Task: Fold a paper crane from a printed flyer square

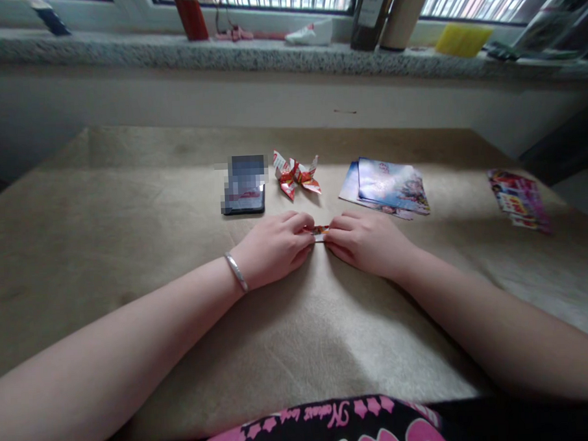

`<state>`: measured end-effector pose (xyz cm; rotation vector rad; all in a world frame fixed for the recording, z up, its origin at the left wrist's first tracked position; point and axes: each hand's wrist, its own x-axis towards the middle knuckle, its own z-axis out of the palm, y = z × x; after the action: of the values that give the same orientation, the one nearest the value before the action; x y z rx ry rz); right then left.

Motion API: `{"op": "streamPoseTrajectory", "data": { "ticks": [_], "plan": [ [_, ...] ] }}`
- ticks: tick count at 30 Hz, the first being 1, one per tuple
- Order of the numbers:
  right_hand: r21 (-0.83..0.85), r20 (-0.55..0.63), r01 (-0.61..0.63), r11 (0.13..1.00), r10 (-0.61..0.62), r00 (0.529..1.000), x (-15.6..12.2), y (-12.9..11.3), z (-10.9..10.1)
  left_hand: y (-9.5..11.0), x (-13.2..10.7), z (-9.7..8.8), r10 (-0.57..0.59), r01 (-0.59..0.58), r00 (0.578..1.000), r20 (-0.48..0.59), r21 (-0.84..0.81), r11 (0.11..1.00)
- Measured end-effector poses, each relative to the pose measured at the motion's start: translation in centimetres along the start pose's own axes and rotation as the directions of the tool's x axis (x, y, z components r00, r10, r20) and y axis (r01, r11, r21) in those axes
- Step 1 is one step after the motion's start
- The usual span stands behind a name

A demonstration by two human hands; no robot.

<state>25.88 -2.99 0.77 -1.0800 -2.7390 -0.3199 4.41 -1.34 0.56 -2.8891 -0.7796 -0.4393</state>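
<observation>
My left hand (pixel 274 246) and my right hand (pixel 368 242) rest on the beige table cover (pixel 128 208), fingertips meeting at the middle. Both pinch a small folded piece of red and white printed paper (pixel 319 232), mostly hidden under the fingers. A silver bangle (pixel 236 272) circles my left wrist. Just beyond the hands lies a finished folded red and white paper figure (pixel 296 173) with spread wings.
A dark phone (pixel 244 185) lies to the left of the paper figure. A stack of colourful printed sheets (pixel 387 186) lies to the right, and another printed sheet (pixel 518 199) near the right edge. The window sill (pixel 267 52) behind holds a red cup, a bottle and a yellow object.
</observation>
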Motion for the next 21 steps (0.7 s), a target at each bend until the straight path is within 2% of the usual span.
{"op": "streamPoseTrajectory", "data": {
  "ticks": [3,7,12,21],
  "plan": [
    [0.026,-0.031,-0.041,0.999,0.042,0.999,0.0,0.03,0.36,-0.06,-0.05,0.32,-0.006,0.004,0.999,-0.038,-0.062,0.998],
    [0.049,-0.078,-0.059,0.997,0.062,0.995,-0.13,0.16,0.81,-0.36,-0.16,0.66,0.026,-0.028,0.999,-0.019,-0.128,0.991],
    [0.079,-0.059,-0.058,0.995,0.063,0.996,0.14,0.04,0.64,-0.43,-0.02,0.61,0.019,-0.02,1.0,-0.011,-0.134,0.991],
    [0.298,-0.097,-0.082,0.951,0.116,0.989,0.23,-0.24,0.96,-0.92,-0.23,0.74,0.012,-0.016,1.0,-0.023,-0.15,0.989]
  ]
}}
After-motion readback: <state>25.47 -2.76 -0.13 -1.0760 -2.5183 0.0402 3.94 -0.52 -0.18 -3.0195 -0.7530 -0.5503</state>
